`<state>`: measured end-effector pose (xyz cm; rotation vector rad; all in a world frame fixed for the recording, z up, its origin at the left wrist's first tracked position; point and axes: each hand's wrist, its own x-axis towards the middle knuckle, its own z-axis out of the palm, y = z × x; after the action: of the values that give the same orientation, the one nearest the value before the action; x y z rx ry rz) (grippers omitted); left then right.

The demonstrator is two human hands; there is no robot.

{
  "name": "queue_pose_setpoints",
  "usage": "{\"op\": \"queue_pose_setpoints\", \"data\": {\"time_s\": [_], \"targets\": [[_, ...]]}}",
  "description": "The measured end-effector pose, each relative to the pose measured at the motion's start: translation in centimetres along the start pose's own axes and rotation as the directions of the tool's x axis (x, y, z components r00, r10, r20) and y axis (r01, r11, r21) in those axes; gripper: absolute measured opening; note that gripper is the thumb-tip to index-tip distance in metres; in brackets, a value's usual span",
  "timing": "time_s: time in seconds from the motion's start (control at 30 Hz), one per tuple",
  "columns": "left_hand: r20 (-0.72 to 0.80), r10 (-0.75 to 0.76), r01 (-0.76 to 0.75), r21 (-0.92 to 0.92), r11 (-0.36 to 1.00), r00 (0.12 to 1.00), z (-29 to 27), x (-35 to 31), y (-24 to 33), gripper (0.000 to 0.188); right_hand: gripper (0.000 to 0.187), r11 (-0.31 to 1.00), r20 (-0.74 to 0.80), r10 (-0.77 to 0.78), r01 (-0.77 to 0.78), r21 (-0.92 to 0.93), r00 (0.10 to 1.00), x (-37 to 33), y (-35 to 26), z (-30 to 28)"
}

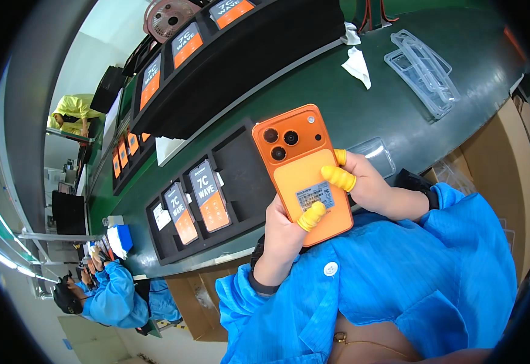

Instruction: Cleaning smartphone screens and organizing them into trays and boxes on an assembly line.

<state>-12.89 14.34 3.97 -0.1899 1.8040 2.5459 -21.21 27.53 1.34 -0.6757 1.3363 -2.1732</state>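
The green workbench (489,60) is the broadest thing here, with a tall black tray stack (265,60) at its far side and, nearer, a low black tray (241,164) where two film-faced phones (209,195) sit to the left of a bare recess. Nested clear plastic trays (423,73) lie well off to the right. Between these, in front of the chest, is the orange phone (304,173), back outward, camera end tilted away from the body. The left hand (277,236) grips its lower left edge and the right hand (371,188) its right edge; the fingers are clamped on the phone, though most of those beneath it are hidden. The step looks like a check of the back — best done by slowly tipping the surface so that light slides across it. Support both edges evenly, and let only the yellow finger cots (338,178) meet the finish. The left thumb covers a corner of the grey label (316,197); easing it aside would bare the print, clear of the lenses (290,138).
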Motion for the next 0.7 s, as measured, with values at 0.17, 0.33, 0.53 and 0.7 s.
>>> {"op": "queue_pose_setpoints", "data": {"time_s": [0.17,0.33,0.53,0.7], "targets": [[-0.037,-0.004,0.006,0.062,0.998,0.999,2.1,0.4,-0.8,0.042,0.030,0.996,0.053,0.047,-0.051,0.072,0.997,-0.8,-1.0,-2.0],[0.011,0.022,-0.023,0.090,0.996,1.000,2.5,0.9,-1.6,0.047,0.031,0.988,0.044,0.022,-0.028,0.150,0.999,-1.0,-1.2,-3.2],[0.208,0.438,-0.392,0.835,0.386,0.874,-3.9,4.7,-1.7,0.075,0.027,0.702,0.131,-0.373,0.372,-0.608,0.918,0.3,-3.9,-7.1],[0.360,0.116,-0.344,0.929,-0.139,0.926,-2.8,5.7,-3.0,0.097,0.024,0.016,0.661,-0.240,0.683,-0.730,0.711,0.2,-3.2,-9.1]]}}
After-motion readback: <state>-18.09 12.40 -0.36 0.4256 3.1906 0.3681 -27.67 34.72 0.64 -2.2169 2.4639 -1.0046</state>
